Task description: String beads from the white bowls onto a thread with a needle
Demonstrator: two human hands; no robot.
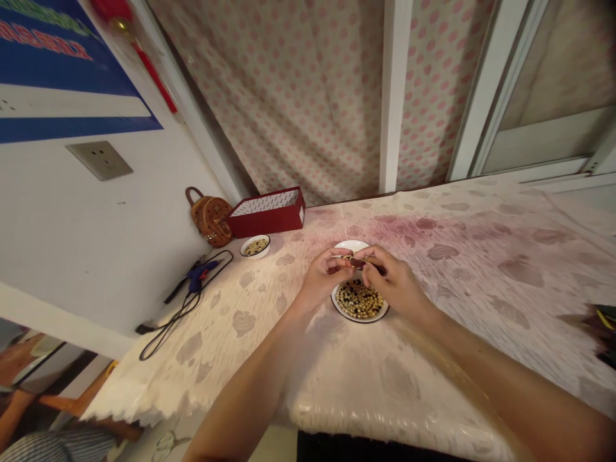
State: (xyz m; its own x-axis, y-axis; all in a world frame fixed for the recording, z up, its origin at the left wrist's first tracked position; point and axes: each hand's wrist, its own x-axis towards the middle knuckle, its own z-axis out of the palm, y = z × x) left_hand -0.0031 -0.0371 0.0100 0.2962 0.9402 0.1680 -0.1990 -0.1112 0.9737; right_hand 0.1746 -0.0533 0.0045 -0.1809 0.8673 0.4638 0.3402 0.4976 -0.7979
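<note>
My left hand and my right hand meet above a white dish of small beads on the table. Both hands pinch a small dark red piece between thumb and fingers; its exact shape is too small to make out. A second white dish shows just behind my fingers. Both forearms reach in from the near edge of the table.
A patterned cloth covers the table. At the back left stand a red box, a brown beaded bag and a small bowl of beads. A blue glue gun with black cord lies left. A dark object sits at the right edge.
</note>
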